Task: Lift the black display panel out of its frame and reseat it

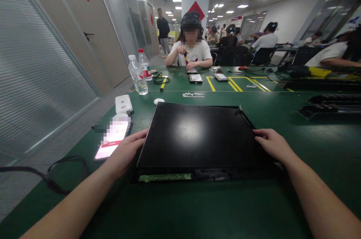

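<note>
A black flat display panel (194, 137) lies before me on the green table, over a black frame (248, 118) that shows along its right and far edges. The panel sits slightly askew to that frame. Along the near edge a strip of green circuit board (165, 177) is exposed. My left hand (132, 150) grips the panel's left edge, its fingertips partly hidden by the panel. On the opposite side, my right hand (270, 143) has thumb and fingers closed at the right edge of the black frame.
Left of the panel are a lit phone (114, 137), a white power bank (123, 103) and two water bottles (138, 77). Across the table (180, 209) a person (191, 49) works with a screwdriver on hard drives (195, 78). Long black parts (332, 107) lie at right.
</note>
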A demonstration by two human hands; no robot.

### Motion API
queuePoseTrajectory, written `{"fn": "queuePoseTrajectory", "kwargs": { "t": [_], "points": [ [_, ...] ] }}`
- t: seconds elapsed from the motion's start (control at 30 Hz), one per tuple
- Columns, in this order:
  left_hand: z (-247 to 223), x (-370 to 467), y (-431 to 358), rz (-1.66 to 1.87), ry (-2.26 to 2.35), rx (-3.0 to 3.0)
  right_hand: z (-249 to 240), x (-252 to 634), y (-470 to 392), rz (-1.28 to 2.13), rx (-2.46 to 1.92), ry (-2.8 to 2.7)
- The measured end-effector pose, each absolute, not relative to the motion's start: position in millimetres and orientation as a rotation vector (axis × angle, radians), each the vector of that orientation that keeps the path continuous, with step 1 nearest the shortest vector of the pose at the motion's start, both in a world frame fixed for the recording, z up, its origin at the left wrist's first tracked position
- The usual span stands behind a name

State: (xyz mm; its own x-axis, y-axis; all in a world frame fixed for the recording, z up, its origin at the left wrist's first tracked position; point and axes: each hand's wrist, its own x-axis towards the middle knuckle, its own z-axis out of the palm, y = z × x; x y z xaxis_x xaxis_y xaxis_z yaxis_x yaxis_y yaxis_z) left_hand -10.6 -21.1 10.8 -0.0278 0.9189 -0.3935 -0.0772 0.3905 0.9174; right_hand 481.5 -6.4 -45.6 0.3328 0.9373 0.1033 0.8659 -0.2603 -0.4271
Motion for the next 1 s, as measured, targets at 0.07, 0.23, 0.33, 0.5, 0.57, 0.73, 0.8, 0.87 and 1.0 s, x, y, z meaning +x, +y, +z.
{"fn": "queuePoseTrajectory", "kwargs": {
  "t": [0.07, 0.23, 0.33, 0.5, 0.57, 0.73, 0.8, 0.87, 1.0],
  "points": [
    [10.0, -11.2, -20.4, 0.976, 1.357, 0.840, -47.4, 482.7, -6.0, 0.228, -2.185, -1.590],
    [10.8, -11.1, -20.1, 0.979, 1.381, 0.841, -49.4, 484.0, -6.0, 0.233, -2.177, -1.577],
    [11.1, -10.9, -19.8, 0.975, 1.406, 0.846, -48.2, 483.1, -6.2, 0.235, -2.192, -1.577],
    [9.7, -11.1, -16.3, 0.976, 1.409, 0.820, -47.5, 483.8, -5.6, 0.239, -2.182, -1.585],
    [9.0, -11.6, -15.0, 0.996, 1.389, 0.844, -48.0, 484.7, -5.3, 0.248, -2.187, -1.585],
    [8.5, -13.6, -18.6, 1.043, 1.351, 1.036, -49.5, 486.1, -5.0, 0.273, -2.183, -1.577],
    [8.6, -13.8, -21.7, 1.056, 1.308, 1.094, -50.1, 486.6, -4.9, 0.277, -2.163, -1.573],
    [8.2, -13.7, -24.1, 1.079, 1.258, 1.125, -51.0, 487.2, -4.6, 0.284, -2.145, -1.563],
    [4.5, -14.3, -25.3, 1.166, 1.169, 1.182, -53.5, 489.0, -3.0, 0.305, -2.098, -1.532]
  ]
}}
